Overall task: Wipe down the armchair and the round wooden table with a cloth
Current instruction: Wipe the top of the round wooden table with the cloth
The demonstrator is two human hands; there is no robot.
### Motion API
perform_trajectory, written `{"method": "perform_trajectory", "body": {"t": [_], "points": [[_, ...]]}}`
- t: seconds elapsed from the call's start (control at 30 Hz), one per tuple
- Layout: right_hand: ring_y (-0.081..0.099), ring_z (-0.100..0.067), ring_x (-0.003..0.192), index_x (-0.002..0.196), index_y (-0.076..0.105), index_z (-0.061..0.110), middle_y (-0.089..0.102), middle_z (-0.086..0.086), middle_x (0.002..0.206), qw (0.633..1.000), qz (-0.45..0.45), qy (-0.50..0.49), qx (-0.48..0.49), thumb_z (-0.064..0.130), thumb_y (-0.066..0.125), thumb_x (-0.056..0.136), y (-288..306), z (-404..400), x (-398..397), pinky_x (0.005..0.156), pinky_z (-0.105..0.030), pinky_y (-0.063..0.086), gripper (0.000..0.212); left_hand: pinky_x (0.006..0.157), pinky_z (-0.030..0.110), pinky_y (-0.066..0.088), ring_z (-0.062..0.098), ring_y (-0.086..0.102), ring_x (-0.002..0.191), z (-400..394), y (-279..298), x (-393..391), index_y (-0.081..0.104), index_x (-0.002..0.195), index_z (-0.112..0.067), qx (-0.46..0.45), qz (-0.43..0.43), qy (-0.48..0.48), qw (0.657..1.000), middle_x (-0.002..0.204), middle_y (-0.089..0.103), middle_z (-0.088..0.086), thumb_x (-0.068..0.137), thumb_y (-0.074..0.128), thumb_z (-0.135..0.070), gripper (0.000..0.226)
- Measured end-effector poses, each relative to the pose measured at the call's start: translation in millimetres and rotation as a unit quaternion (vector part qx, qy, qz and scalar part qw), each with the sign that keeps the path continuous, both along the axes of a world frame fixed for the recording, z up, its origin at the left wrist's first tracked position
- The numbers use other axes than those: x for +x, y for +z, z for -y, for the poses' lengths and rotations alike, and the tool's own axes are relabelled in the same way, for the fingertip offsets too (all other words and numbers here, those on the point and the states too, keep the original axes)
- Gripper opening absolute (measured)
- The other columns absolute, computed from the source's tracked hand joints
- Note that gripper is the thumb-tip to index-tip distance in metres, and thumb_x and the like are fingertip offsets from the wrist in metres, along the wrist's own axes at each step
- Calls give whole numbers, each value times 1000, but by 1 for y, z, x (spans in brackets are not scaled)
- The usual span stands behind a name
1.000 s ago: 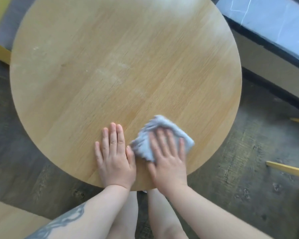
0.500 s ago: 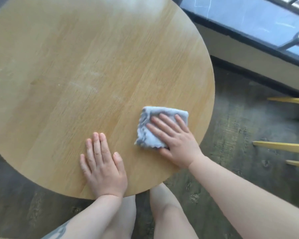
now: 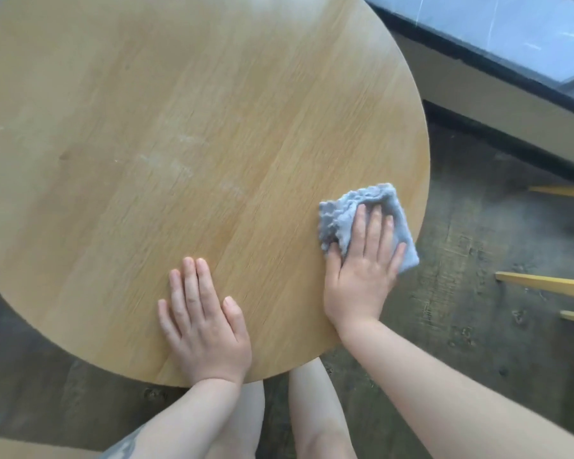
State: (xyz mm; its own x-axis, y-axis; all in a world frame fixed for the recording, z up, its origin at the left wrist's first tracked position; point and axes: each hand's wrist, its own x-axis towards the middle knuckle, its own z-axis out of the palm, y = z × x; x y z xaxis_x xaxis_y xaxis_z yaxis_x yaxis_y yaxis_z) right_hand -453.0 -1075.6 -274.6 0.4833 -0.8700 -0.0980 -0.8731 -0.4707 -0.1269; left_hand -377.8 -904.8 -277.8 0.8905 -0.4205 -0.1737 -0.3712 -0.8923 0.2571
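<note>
A round wooden table (image 3: 179, 144) with pale grain fills most of the view, with faint whitish smears near its middle. A folded blue-grey cloth (image 3: 337, 215) lies at the table's right rim, one corner hanging just past the edge. My right hand (image 3: 362, 270) presses flat on the cloth with straight fingers. My left hand (image 3: 204, 326) rests flat on the bare wood near the front edge, fingers together and straight. The armchair is out of view.
Dark grey floor (image 3: 478, 326) surrounds the table. Yellow furniture legs (image 3: 544, 284) stick in from the right edge. A low wall with a marble sill (image 3: 511, 38) runs along the upper right. My bare legs (image 3: 312, 409) stand under the table's front edge.
My right hand has slid the cloth from the front middle of the table rightward to the right rim. My left hand has stayed flat near the front edge.
</note>
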Motion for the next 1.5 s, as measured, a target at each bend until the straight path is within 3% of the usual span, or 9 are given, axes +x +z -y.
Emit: {"method": "perform_trajectory", "body": {"t": [0.13, 0.33, 0.47, 0.63, 0.8, 0.97, 1.13, 1.3, 1.5], "points": [[18, -18, 147, 151, 23, 28, 25, 3, 158, 847, -3, 529, 55, 39, 41, 92, 5, 37, 19, 120, -46, 7, 62, 117, 47, 12, 25, 18, 147, 1, 1, 1, 25, 151, -9, 8, 5, -1, 1000, 159, 23, 6, 94, 29, -28, 60], [5, -20, 149, 155, 12, 23, 10, 1, 162, 999, -15, -45, 14, 43, 21, 94, 0, 81, 36, 119, -51, 0, 64, 118, 46, 8, 24, 16, 147, 1, 2, 1, 22, 152, -11, 8, -10, 6, 1000, 159, 20, 5, 95, 26, -29, 61], [11, -19, 148, 153, 22, 26, 20, 2, 160, 927, -1, 370, 52, 37, 36, 91, 4, 82, 50, 119, -46, -1, 64, 118, 45, 6, 24, 16, 147, 2, 5, 2, 22, 152, -10, 15, -22, 2, 1000, 159, 20, 5, 95, 26, -30, 61], [5, -21, 149, 155, 13, 23, 11, 1, 162, 998, 0, -61, 25, 41, 21, 94, 4, 92, 23, 118, -54, 4, 64, 120, 35, -5, 16, 2, 149, 3, 9, 4, 13, 154, -13, 11, -57, -1, 998, 161, 9, 0, 97, 23, -31, 61], [10, -18, 148, 153, 20, 26, 15, 4, 160, 883, -7, 464, 73, 37, 39, 89, 5, 32, 2, 120, -48, 5, 68, 119, 34, -4, 20, 9, 148, 24, 14, 14, 21, 153, -12, -25, -38, -27, 999, 160, 15, 2, 94, 29, -28, 61], [8, -20, 148, 153, 18, 23, 15, 2, 160, 998, 27, 42, 48, 37, 36, 92, 4, 51, -1, 118, -52, 6, 65, 120, 39, 1, 17, 8, 149, 57, 10, 40, 26, 151, -13, -78, -26, -140, 987, 159, 18, 1, 94, 33, -24, 58], [9, -15, 149, 153, 20, 29, 16, 7, 159, 838, -8, 542, 68, 36, 43, 91, 8, 70, 4, 120, -44, 5, 67, 118, 42, 18, 21, 28, 143, 60, 0, 49, 36, 145, -8, -70, -7, -294, 953, 151, 39, 7, 89, 36, -22, 58], [10, -22, 148, 153, 20, 22, 19, -3, 160, 994, -5, 105, 25, 38, 33, 90, 2, 108, 15, 119, -49, 3, 67, 118, 43, 22, 19, 29, 144, 63, -1, 44, 40, 145, -8, -68, -2, -271, 960, 152, 36, 5, 94, 35, -22, 53], [9, -19, 148, 153, 22, 27, 19, 2, 160, 893, -12, 447, 46, 35, 39, 91, 4, 172, 44, 120, -46, 2, 64, 115, 48, 28, 22, 34, 141, 66, 0, 45, 44, 141, -7, -75, 11, -270, 960, 149, 41, 6, 93, 36, -21, 50]]}}
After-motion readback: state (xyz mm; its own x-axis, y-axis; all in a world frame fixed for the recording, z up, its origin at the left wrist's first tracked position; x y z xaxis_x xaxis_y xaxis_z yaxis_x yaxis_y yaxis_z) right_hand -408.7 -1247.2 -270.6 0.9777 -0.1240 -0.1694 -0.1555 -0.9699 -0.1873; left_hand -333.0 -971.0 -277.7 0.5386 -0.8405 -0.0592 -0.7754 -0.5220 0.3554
